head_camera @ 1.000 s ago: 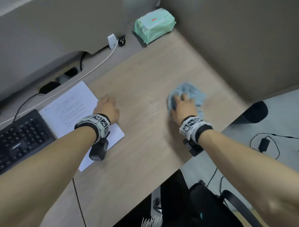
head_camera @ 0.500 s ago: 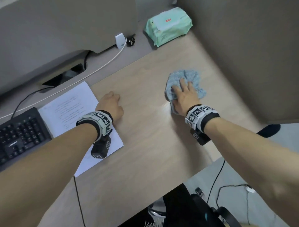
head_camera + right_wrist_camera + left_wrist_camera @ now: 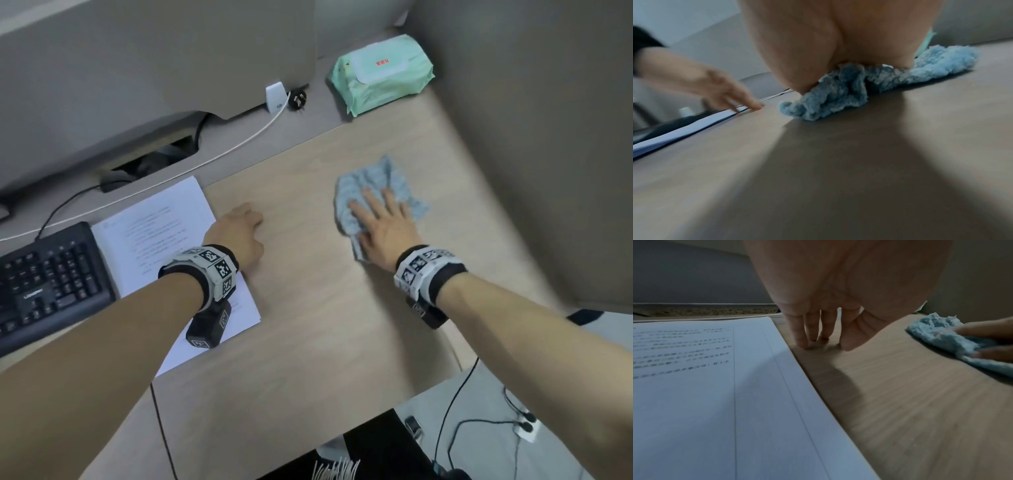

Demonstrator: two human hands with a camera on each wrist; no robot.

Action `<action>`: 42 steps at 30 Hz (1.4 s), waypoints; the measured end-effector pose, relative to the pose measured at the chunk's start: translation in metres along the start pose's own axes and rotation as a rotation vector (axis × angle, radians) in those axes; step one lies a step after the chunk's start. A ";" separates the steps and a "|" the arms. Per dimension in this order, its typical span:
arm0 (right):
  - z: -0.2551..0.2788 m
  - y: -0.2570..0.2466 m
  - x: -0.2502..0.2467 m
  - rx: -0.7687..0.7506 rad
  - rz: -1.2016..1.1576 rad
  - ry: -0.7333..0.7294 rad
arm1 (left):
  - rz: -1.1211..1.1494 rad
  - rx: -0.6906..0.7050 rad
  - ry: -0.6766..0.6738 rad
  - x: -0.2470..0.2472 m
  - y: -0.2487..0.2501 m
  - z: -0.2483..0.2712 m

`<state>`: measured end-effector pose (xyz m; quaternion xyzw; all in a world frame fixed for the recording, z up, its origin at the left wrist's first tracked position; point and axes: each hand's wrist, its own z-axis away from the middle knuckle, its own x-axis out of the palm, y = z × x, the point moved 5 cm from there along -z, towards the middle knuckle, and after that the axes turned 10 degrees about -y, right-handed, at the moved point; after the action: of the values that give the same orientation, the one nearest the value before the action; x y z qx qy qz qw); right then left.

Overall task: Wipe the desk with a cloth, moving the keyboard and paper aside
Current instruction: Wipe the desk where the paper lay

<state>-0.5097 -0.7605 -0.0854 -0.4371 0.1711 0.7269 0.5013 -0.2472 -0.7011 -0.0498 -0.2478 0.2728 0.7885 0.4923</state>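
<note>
A crumpled light-blue cloth point(image 3: 375, 186) point(image 3: 840, 95) point(image 3: 937, 334) lies on the wooden desk point(image 3: 308, 325), right of centre. My right hand point(image 3: 382, 219) presses flat on it with straight, spread fingers. My left hand point(image 3: 239, 229) point(image 3: 818, 331) rests its loosely curled fingertips on the bare desk just right of the printed white paper point(image 3: 164, 240) point(image 3: 715, 394). It holds nothing. The black keyboard point(image 3: 48, 284) sits at the far left, touching the paper's left edge.
A green pack of wet wipes point(image 3: 380, 73) lies at the back right by the partition point(image 3: 531, 137). A white cable point(image 3: 219, 156) and a white plug point(image 3: 275, 97) run along the back ledge. The desk's front edge point(image 3: 342, 435) drops to a floor with cables.
My right hand has pushed the cloth away from me and a little to the left, its fingers now spread flatter. The left hand has stayed by the paper's edge.
</note>
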 end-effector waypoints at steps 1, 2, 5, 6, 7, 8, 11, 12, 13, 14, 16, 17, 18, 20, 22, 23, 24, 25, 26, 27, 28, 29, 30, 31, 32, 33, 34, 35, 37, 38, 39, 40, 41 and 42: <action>-0.011 0.005 -0.009 0.063 -0.033 0.021 | 0.009 -0.005 -0.004 0.001 -0.003 -0.001; -0.022 0.004 -0.015 0.116 -0.065 0.031 | 0.019 -0.007 -0.009 0.002 -0.004 0.000; -0.046 -0.034 -0.021 0.130 -0.069 0.008 | 0.043 -0.005 -0.014 0.005 -0.006 0.000; -0.048 -0.056 -0.017 0.059 -0.026 -0.007 | 0.039 -0.004 -0.010 0.005 -0.006 0.000; -0.044 -0.077 -0.010 -0.030 0.022 -0.021 | 0.032 -0.002 -0.006 0.004 -0.005 0.000; -0.036 -0.094 0.000 -0.114 0.066 -0.039 | 0.024 -0.001 -0.008 0.003 -0.006 0.000; -0.012 -0.098 0.019 -0.244 0.100 -0.073 | 0.006 0.014 -0.027 0.003 -0.006 -0.003; -0.010 -0.086 0.017 -0.234 0.072 -0.065 | 0.005 0.019 -0.040 0.003 -0.006 -0.003; -0.011 -0.070 0.011 -0.195 0.037 -0.048 | 0.011 0.027 -0.051 0.004 -0.008 -0.003; -0.015 -0.054 0.004 -0.137 0.007 -0.031 | 0.037 0.040 -0.058 0.004 -0.010 -0.003; -0.031 -0.030 -0.013 -0.015 -0.026 -0.020 | 0.142 0.068 -0.025 0.002 -0.014 0.000; -0.042 -0.025 -0.022 0.032 -0.037 -0.014 | 0.198 0.075 0.024 -0.002 -0.018 0.001; -0.054 -0.025 -0.031 0.067 -0.051 -0.006 | 0.241 0.070 0.083 -0.007 -0.024 0.004; -0.082 -0.045 -0.046 0.094 -0.071 0.000 | 0.287 0.014 0.212 -0.018 -0.044 0.010; -0.103 -0.084 -0.051 0.034 -0.034 -0.013 | 0.339 -0.072 0.271 -0.025 -0.066 0.012; -0.107 -0.108 -0.048 -0.026 0.001 -0.027 | 0.359 -0.115 0.267 -0.026 -0.077 0.012; -0.106 -0.133 -0.042 -0.100 0.043 -0.043 | 0.363 -0.148 0.249 -0.026 -0.086 0.011; -0.099 -0.158 -0.033 -0.181 0.083 -0.059 | 0.352 -0.172 0.221 -0.024 -0.094 0.010; -0.090 -0.176 -0.020 -0.261 0.125 -0.078 | 0.333 -0.182 0.190 -0.022 -0.100 0.008; -0.077 -0.186 -0.009 -0.334 0.166 -0.094 | 0.310 -0.183 0.165 -0.019 -0.104 0.007; -0.066 -0.186 0.000 -0.389 0.199 -0.100 | 0.286 -0.178 0.141 -0.017 -0.107 0.006; -0.059 -0.178 0.003 -0.420 0.222 -0.103 | 0.261 -0.169 0.122 -0.015 -0.108 0.005; -0.055 -0.164 0.002 -0.431 0.225 -0.105 | 0.237 -0.159 0.111 -0.013 -0.109 0.005; -0.057 -0.148 -0.003 -0.411 0.212 -0.099 | 0.221 -0.152 0.109 -0.012 -0.109 0.006; -0.063 -0.133 -0.012 -0.363 0.182 -0.085 | 0.216 -0.147 0.108 -0.011 -0.110 0.006; -0.071 -0.123 -0.022 -0.296 0.143 -0.075 | 0.216 -0.143 0.102 -0.011 -0.111 0.007; -0.081 -0.120 -0.033 -0.222 0.105 -0.066 | 0.213 -0.140 0.094 -0.011 -0.112 0.008; -0.093 -0.123 -0.041 -0.154 0.072 -0.055 | 0.205 -0.137 0.086 -0.010 -0.112 0.009; -0.114 -0.149 -0.047 -0.076 0.033 -0.061 | 0.175 -0.135 0.072 -0.010 -0.111 0.010; -0.119 -0.166 -0.044 -0.079 0.034 -0.081 | 0.161 -0.132 0.065 -0.010 -0.110 0.010; -0.119 -0.183 -0.039 -0.109 0.052 -0.100 | 0.150 -0.132 0.057 -0.009 -0.110 0.010; -0.116 -0.196 -0.032 -0.161 0.084 -0.109 | 0.139 -0.133 0.053 -0.009 -0.110 0.010; -0.108 -0.202 -0.025 -0.215 0.116 -0.109 | 0.129 -0.132 0.050 -0.009 -0.110 0.010; -0.099 -0.200 -0.019 -0.270 0.137 -0.102 | 0.124 -0.128 0.046 -0.010 -0.111 0.010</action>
<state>-0.2856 -0.7514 -0.0870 -0.4504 0.0758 0.7969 0.3954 -0.1432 -0.6601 -0.0573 -0.2794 0.2481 0.8274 0.4194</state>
